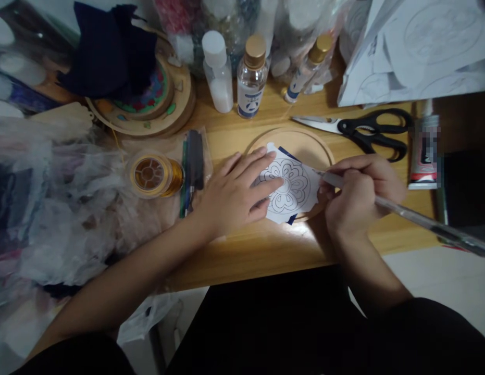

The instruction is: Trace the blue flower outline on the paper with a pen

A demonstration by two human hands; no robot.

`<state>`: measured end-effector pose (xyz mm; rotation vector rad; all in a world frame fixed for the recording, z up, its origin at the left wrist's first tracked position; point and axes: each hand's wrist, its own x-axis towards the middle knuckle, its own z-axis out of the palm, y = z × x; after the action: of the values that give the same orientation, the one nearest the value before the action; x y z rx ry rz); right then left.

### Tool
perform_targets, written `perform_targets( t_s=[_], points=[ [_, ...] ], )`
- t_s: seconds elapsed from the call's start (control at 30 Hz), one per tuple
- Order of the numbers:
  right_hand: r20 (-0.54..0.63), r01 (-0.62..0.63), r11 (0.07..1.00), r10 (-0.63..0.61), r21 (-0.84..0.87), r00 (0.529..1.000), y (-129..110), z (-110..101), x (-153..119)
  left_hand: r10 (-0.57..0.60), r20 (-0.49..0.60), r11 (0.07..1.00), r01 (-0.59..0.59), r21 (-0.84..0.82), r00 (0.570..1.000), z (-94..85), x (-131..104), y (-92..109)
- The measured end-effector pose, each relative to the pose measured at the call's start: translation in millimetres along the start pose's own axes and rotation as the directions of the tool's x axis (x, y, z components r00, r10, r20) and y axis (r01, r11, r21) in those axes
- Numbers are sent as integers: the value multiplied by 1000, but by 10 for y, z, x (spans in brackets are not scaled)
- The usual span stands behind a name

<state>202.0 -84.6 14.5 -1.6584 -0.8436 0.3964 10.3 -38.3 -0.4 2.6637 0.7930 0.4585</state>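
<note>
My left hand (pixel 230 195) lies with fingers spread on a cut piece of white paper (pixel 283 208), pressing it down. A flower pattern in dark lines is printed on the paper. Dark blue fabric (pixel 288 152) peeks out under its edges, and both lie on a round wooden disc (pixel 318 147). My right hand (pixel 353 195) is closed around a long, slim pen-like tool (pixel 430 225) with a grey front end. Its tip is close to the paper's right edge; whether it touches is unclear. The tool's shaft slants away to the lower right.
Black-handled scissors (pixel 359 125) lie behind the disc, beside a metal tube (pixel 425 151) and a dark phone-like slab (pixel 467 192). Small bottles (pixel 251 78) stand at the back. On the left are a spool of golden thread (pixel 154 175), pens (pixel 193 161) and crumpled clear plastic (pixel 97 208).
</note>
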Motion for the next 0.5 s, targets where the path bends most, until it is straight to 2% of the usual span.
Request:
perform_targets(
  t_s=[0.13, 0.27, 0.33, 0.5],
  points=[
    [90, 9, 998, -15, 69, 996, 77, -8, 15, 9, -12, 1000, -9, -2, 1000, 5, -1, -2],
    [198, 83, 995, -93, 58, 976, 159, -27, 18, 6, -28, 1000, -6, -16, 1000, 2, 7, 6],
    [197, 103, 994, -109, 42, 974, 174, -32, 18, 7, -32, 1000, -8, -23, 999, -4, 8, 9],
    [166, 42, 999, -44, 20, 985, 170, -44, 15, 11, -46, 1000, -12, -22, 999, 1, 3, 4]
  ],
)
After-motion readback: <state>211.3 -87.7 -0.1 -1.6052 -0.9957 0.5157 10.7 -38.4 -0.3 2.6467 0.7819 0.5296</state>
